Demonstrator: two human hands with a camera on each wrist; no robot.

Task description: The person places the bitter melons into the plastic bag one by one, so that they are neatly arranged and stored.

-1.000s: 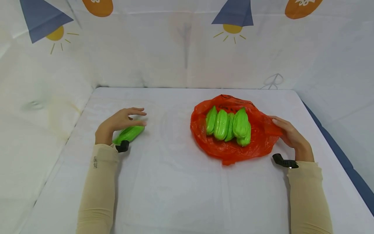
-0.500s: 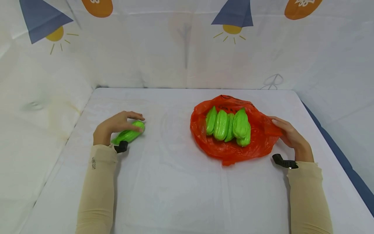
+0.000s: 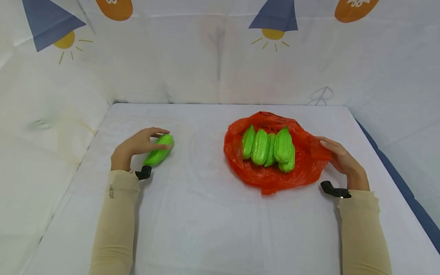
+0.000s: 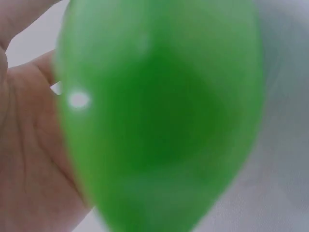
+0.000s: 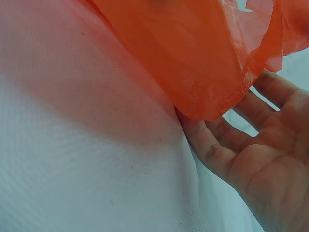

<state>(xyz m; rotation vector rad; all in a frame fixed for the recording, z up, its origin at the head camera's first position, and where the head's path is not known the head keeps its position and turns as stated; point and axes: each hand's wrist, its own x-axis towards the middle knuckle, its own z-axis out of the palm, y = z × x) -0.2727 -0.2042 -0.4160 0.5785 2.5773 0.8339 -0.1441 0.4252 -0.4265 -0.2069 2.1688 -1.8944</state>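
Observation:
In the head view my left hand point(image 3: 139, 144) grips a glossy green ridged fruit point(image 3: 159, 151), the thumb across it and the fingers by its far end. Close up in the left wrist view, the blurred fruit point(image 4: 159, 96) fills most of the picture, with the palm point(image 4: 34, 145) behind it. On the right, a red plastic bag point(image 3: 233, 164) lies spread wide. My right hand point(image 3: 342, 158) holds its right edge. The right wrist view shows the red film point(image 5: 178, 53) draped over the fingertips, partly hiding them. Several matching green fruits point(image 3: 260, 147) lie side by side on the bag.
A white-covered table point(image 3: 206, 221) spreads beneath everything. White cloth walls point(image 3: 192, 57) with printed lamps stand behind and at the sides. A small black camera sits at each wrist, the left one point(image 3: 144, 172) close to the held fruit's near end.
My left hand has closed round the fruit, which has shifted right and away from me and turned more upright in the head view. My right hand and the bag have stayed put.

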